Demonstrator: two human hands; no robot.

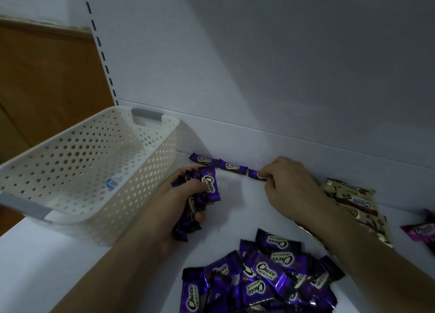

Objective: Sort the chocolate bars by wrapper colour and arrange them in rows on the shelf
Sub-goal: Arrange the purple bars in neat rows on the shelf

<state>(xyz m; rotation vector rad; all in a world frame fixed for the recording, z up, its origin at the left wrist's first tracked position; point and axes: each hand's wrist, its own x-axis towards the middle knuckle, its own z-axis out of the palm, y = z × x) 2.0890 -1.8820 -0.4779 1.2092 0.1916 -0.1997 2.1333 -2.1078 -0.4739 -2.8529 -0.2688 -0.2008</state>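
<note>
At the shelf (235, 204)'s back edge, twelve o'clock, the right hand (292, 185) pinched a purple bar (253, 173); the left hand (173, 198) clutched a purple bunch (209, 183) beside the nine-o'clock basket (150, 152).

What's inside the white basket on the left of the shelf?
No loose items show inside the white basket, only its perforated walls and a blue-and-white label on one wall. The strip of floor beside its nearer long wall is covered by that wall.

A pale back panel (259, 65) rises behind the white shelf (235, 209), dimly lit. A slotted post (101, 51) runs along its left edge; beyond it, brown wood panelling (47, 82) sits under a pale wall (35, 2).
</note>
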